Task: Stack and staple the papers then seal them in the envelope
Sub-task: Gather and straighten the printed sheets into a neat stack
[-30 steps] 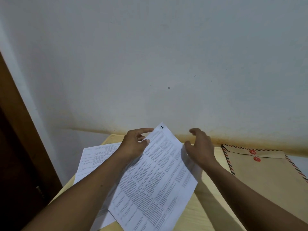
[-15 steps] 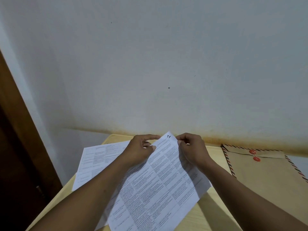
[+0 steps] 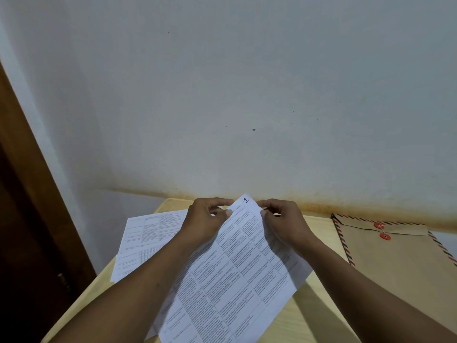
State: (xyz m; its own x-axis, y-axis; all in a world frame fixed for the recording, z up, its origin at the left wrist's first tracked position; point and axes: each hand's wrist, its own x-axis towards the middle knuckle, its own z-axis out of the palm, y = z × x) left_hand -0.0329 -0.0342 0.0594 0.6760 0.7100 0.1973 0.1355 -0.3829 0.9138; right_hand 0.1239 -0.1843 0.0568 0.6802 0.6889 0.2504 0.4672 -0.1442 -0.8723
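Left hand (image 3: 206, 220) & right hand (image 3: 284, 219) pinch top sheet (image 3: 235, 268) at far corner; should square edges w/ lower sheets (image 3: 148, 233) before stapling.

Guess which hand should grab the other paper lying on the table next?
Probably the left hand. Both hands pinch the far corner of the top sheet, but the other paper lies on the left side of the table, right beside the left hand. The right hand sits nearer the envelope.
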